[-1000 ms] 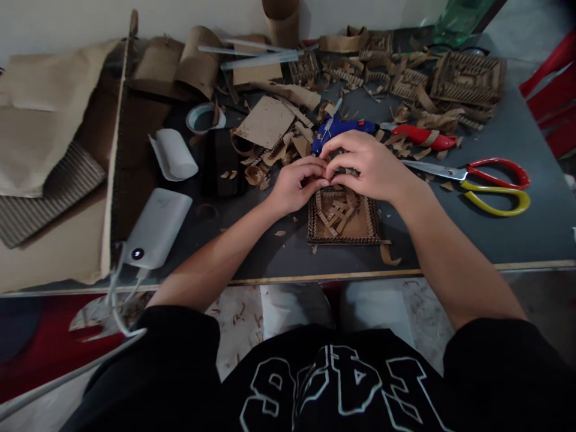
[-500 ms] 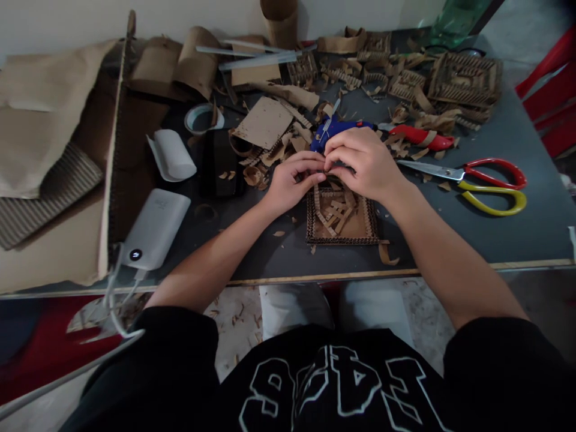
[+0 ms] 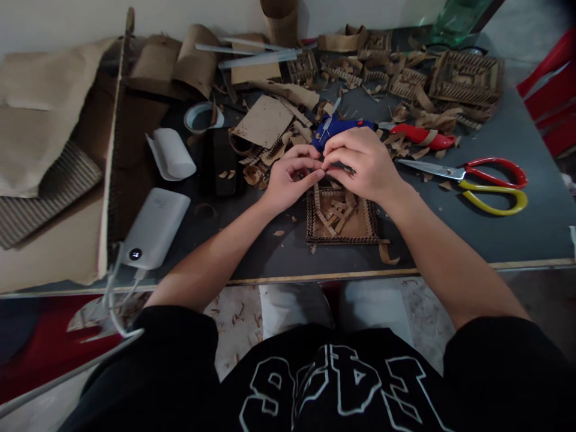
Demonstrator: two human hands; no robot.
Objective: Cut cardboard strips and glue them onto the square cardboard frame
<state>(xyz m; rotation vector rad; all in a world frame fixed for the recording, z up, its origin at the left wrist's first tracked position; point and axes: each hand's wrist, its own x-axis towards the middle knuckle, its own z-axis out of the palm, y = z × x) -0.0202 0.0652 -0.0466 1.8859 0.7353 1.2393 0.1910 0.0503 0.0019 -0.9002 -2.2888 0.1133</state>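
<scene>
My left hand (image 3: 294, 175) and my right hand (image 3: 362, 162) meet fingertip to fingertip above the far edge of a square cardboard tray (image 3: 343, 240). Both are closed in a pinch, and whatever lies between the fingertips is too small and hidden to make out. The tray has a rim of corrugated strips, and loose cardboard strips (image 3: 338, 213) lie inside it. Just beyond my fingers rests a blue glue gun (image 3: 344, 125), partly covered by my right hand.
Scissors (image 3: 468, 177) with red and yellow handles and a red-handled tool (image 3: 423, 137) lie right. A power bank (image 3: 157, 229), a tape roll (image 3: 203, 117) and large cardboard sheets (image 3: 49, 138) are left. Clear glue sticks (image 3: 261, 59) and cardboard scraps (image 3: 351, 75) lie at the back.
The fingers of my left hand have shifted slightly, with the index finger lifting a little from the thumb. The tray and tools stay where they were.
</scene>
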